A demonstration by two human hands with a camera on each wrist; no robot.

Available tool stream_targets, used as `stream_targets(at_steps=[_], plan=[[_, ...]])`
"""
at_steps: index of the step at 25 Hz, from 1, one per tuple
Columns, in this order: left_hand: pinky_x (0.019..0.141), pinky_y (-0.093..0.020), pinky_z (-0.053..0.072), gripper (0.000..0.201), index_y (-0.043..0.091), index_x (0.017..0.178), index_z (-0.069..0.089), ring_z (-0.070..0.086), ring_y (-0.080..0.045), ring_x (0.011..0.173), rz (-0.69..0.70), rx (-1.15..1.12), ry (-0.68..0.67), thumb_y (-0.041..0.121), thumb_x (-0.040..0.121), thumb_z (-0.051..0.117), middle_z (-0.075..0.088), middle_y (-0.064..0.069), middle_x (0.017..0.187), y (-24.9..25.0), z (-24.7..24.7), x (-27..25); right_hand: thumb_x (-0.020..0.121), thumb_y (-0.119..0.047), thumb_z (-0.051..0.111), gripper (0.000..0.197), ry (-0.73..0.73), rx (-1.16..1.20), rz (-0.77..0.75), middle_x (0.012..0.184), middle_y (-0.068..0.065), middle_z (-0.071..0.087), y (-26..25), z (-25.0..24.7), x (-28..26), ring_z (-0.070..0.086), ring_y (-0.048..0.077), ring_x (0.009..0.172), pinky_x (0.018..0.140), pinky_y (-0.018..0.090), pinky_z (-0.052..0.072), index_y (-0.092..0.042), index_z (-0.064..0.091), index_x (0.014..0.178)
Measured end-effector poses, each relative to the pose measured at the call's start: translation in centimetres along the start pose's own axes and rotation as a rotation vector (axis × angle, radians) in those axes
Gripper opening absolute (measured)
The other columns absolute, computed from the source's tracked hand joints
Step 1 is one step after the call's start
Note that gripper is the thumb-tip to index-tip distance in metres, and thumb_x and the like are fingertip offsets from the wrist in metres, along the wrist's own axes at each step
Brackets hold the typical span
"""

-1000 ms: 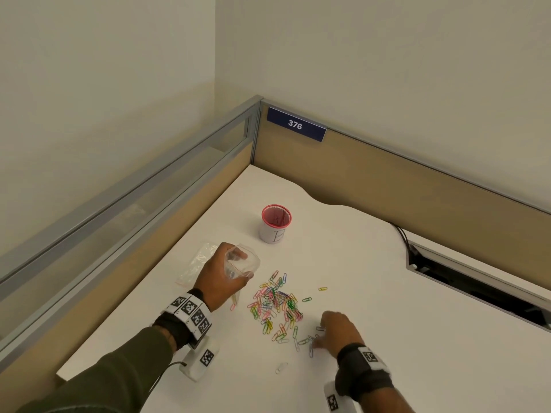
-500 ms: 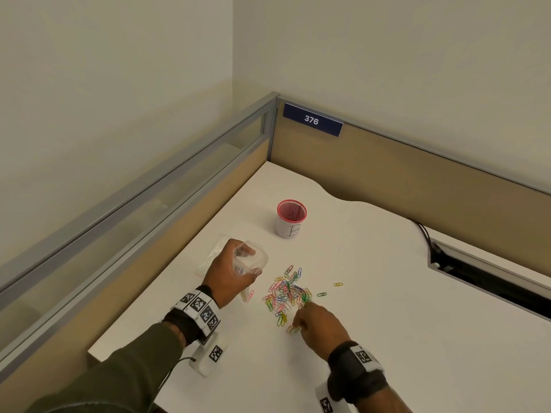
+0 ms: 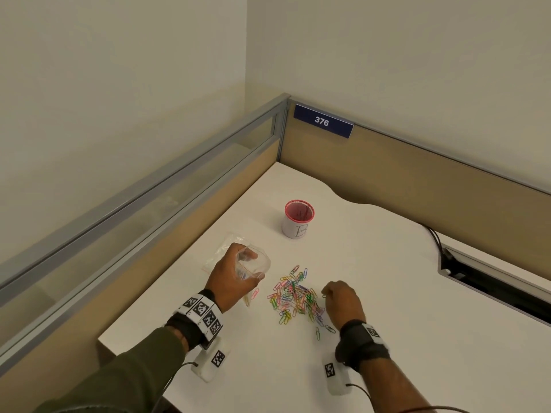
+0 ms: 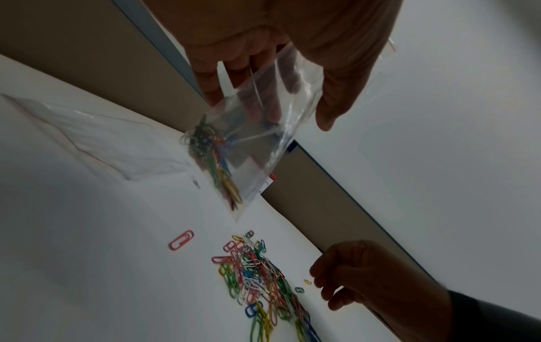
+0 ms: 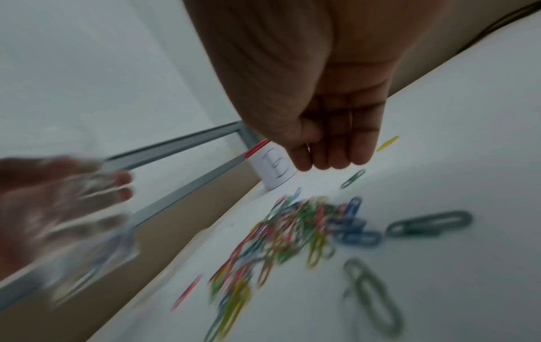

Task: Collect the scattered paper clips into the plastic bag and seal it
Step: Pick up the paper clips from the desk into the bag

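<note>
Your left hand (image 3: 231, 274) grips one clear zip bag (image 4: 251, 148) above the desk (image 3: 387, 308), some clips inside. One pile of coloured paper clips (image 3: 293, 296) lies between hands. Your right hand (image 3: 343, 302), fingers curled, possibly pinches a clip; blurred.

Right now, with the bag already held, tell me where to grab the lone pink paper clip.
Pinch the pink clip across its long sides, coming straight down with the right hand. It lies flat on the desk, apart from the pile, just below the bag.
</note>
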State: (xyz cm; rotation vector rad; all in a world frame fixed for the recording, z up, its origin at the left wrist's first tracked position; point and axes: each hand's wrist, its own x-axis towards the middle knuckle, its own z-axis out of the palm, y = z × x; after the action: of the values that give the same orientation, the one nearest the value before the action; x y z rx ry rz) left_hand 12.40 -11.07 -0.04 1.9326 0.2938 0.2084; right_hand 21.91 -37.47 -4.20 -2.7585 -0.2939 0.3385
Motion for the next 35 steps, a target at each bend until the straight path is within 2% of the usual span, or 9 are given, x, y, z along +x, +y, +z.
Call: stream_targets(at_steps=[5,10,13,17,22,27,30,32,35], plan=[[0.092,-0.028,0.051,0.048,0.025,0.110,0.050,0.059,-0.015,0.116,0.010,-0.003,0.006,0.022,0.075,0.083,0.062,0.008,0.113,-0.2,-0.6,0.4,0.088,-0.008,0.045,0.046,-0.068,-0.120,0.203,0.136,0.014,0.040,4.3,-0.6,2.9,0.039,0.032,0.126,0.103,0.041,0.040,-0.012,0.045,0.134],[0.095,-0.034,0.053,0.047,0.024,0.109,0.050,0.059,-0.016,0.115,0.011,-0.019,0.011,0.019,0.076,0.083,0.062,0.008,0.113,-0.2,-0.2,1.1,0.084,-0.001,0.043,0.038,-0.100,-0.154,0.008,0.125,0.011,0.045,1.7,1.4,0.9,0.043,0.028,0.114,0.095,0.036,0.046,-0.010,0.054,0.119],[0.094,-0.031,0.052,0.048,0.022,0.111,0.051,0.059,-0.017,0.114,0.016,-0.031,-0.001,0.018,0.076,0.083,0.061,0.006,0.113,0.0,0.2,1.4,0.090,-0.011,0.050,0.030,-0.151,-0.071,-0.076,0.120,0.008,0.049,0.5,1.8,-1.6,0.047,0.024,0.113,0.094,0.031,0.046,-0.014,0.057,0.119],[0.096,-0.033,0.052,0.049,0.020,0.113,0.051,0.059,-0.018,0.114,0.032,-0.044,-0.018,0.017,0.076,0.083,0.061,0.004,0.114,0.0,0.2,1.4,0.076,-0.040,0.072,0.050,-0.194,-0.059,0.071,0.115,0.004,0.045,1.5,1.7,-5.0,0.048,0.022,0.107,0.088,0.029,0.045,-0.017,0.052,0.116],[0.093,-0.030,0.051,0.047,0.020,0.111,0.051,0.059,-0.016,0.111,0.041,-0.055,-0.013,0.016,0.076,0.083,0.061,0.007,0.110,-0.3,0.1,1.6,0.083,-0.031,0.069,0.037,-0.130,0.009,0.236,0.115,0.010,0.051,-0.2,2.6,-4.4,0.056,0.026,0.104,0.085,0.030,0.046,-0.009,0.057,0.111],[0.094,-0.032,0.051,0.045,0.020,0.111,0.053,0.059,-0.016,0.113,0.048,-0.041,-0.043,0.016,0.077,0.082,0.061,0.005,0.111,-0.2,0.0,1.7,0.088,-0.024,0.059,0.021,-0.025,0.097,0.187,0.111,0.012,0.061,-2.4,2.4,-1.4,0.061,0.027,0.096,0.085,0.033,0.052,-0.010,0.064,0.103],[0.090,-0.022,0.048,0.045,0.020,0.112,0.053,0.059,-0.017,0.114,0.042,-0.025,-0.051,0.016,0.078,0.081,0.061,0.003,0.113,-0.1,-0.4,1.9,0.083,-0.037,0.066,0.044,-0.033,0.067,0.106,0.122,0.006,0.053,-2.8,1.7,-0.4,0.054,0.026,0.111,0.090,0.035,0.048,-0.017,0.056,0.122],[0.092,-0.025,0.050,0.044,0.021,0.111,0.053,0.059,-0.016,0.114,0.052,-0.023,-0.052,0.017,0.078,0.081,0.062,0.005,0.112,-0.3,-0.7,2.1,0.074,-0.047,0.072,0.067,-0.153,-0.038,0.025,0.128,0.003,0.046,-3.4,1.7,-0.2,0.044,0.026,0.119,0.094,0.040,0.047,-0.024,0.047,0.132],[0.096,-0.032,0.051,0.041,0.025,0.108,0.054,0.059,-0.014,0.115,0.061,-0.017,-0.063,0.018,0.078,0.081,0.062,0.009,0.111,-0.3,-0.9,2.2,0.079,-0.041,0.068,0.055,-0.218,-0.172,-0.067,0.125,0.005,0.045,-4.1,2.5,-0.1,0.042,0.027,0.119,0.093,0.042,0.048,-0.023,0.051,0.128]])
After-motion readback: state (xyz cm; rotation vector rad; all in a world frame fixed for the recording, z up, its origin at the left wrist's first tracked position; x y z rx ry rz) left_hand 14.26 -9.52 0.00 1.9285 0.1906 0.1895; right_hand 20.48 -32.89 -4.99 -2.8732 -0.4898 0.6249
